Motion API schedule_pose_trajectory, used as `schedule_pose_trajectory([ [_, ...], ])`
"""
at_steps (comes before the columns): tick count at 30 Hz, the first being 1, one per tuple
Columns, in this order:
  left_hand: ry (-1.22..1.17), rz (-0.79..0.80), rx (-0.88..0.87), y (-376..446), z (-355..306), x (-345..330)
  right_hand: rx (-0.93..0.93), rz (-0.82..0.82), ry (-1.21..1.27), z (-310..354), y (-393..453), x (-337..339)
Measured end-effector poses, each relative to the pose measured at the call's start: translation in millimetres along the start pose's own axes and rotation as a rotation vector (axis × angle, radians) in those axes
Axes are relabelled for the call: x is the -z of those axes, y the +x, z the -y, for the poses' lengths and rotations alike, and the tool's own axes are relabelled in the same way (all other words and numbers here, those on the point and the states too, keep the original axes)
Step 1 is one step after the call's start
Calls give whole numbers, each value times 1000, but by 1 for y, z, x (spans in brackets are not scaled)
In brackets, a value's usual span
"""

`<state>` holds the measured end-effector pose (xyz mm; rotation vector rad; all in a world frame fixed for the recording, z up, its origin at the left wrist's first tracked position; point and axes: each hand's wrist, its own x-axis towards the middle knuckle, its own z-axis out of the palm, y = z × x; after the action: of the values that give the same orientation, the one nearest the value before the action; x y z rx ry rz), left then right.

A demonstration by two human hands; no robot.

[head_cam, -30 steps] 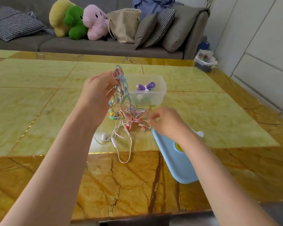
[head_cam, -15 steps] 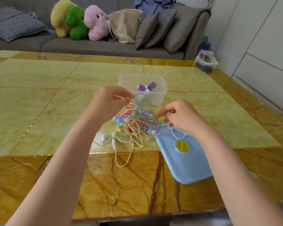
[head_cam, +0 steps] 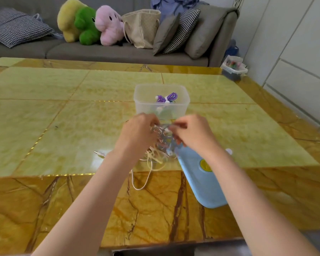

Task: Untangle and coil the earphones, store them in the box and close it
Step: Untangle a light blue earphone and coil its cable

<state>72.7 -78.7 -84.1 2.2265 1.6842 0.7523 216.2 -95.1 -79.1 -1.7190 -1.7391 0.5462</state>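
A tangled bundle of coloured earphones [head_cam: 162, 143] hangs between my two hands, just above the table and in front of the box. My left hand [head_cam: 137, 133] grips the bundle's left side. My right hand [head_cam: 191, 133] pinches cords at its upper right. The bundle is blurred by motion. White cord loops [head_cam: 139, 182] trail onto the table and a jack plug [head_cam: 99, 153] lies to the left. The clear plastic box [head_cam: 142, 106] stands open behind my hands, with a coiled purple earphone [head_cam: 167, 97] inside. The light blue lid [head_cam: 199, 180] with a yellow button lies flat under my right forearm.
The yellow marble table [head_cam: 63, 126] spreads wide on both sides, its near edge close to me. Beyond it a grey sofa [head_cam: 109, 52] holds plush toys, cushions and a woven bag. A small bin [head_cam: 233, 69] stands on the floor at the right.
My left hand lowered the bundle from its raised position. Both hands came together at the tangle in front of the box, and my right hand moved up off the lid.
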Motion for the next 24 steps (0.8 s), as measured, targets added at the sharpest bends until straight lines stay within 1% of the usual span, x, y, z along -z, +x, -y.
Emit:
schedule_pose_trajectory([
  [2, 4, -188, 58, 4, 5, 9, -73, -154, 334, -1, 2, 15],
  [3, 8, -249, 64, 5, 7, 11, -91, -193, 479, 1, 1, 20],
  [4, 14, -285, 55, 6, 8, 12, -98, -219, 568, 3, 1, 22],
  [8, 43, -359, -41, 4, 7, 12, -65, -331, 753, 4, 3, 31],
  [10, 14, -344, -35, 5, 6, 13, -10, -329, 797, 4, 3, 37],
  [11, -67, -325, -2, 4, 5, 14, 12, -327, 797, 4, 3, 39],
  [12, -219, -291, 67, 5, 2, 17, 32, -336, 775, 5, 2, 41],
  [14, -652, -182, 248, 4, -5, 25, 73, -386, 646, 3, 2, 42],
  [15, -809, -135, 327, 5, -7, 28, 94, -424, 513, 0, 3, 42],
  [16, -863, -98, 367, 6, -5, 29, 109, -447, 354, -2, 3, 43],
  [18, -787, -48, 386, 7, -1, 26, 101, -439, 124, -7, 4, 44],
  [20, -538, -21, 365, 5, 2, 21, 63, -434, 41, -10, 2, 43],
  [22, -262, -58, 296, 4, 4, 16, 18, -431, -70, -13, 0, 43],
  [24, -152, -69, 252, 4, 1, 14, -14, -327, -132, -13, -1, 43],
])
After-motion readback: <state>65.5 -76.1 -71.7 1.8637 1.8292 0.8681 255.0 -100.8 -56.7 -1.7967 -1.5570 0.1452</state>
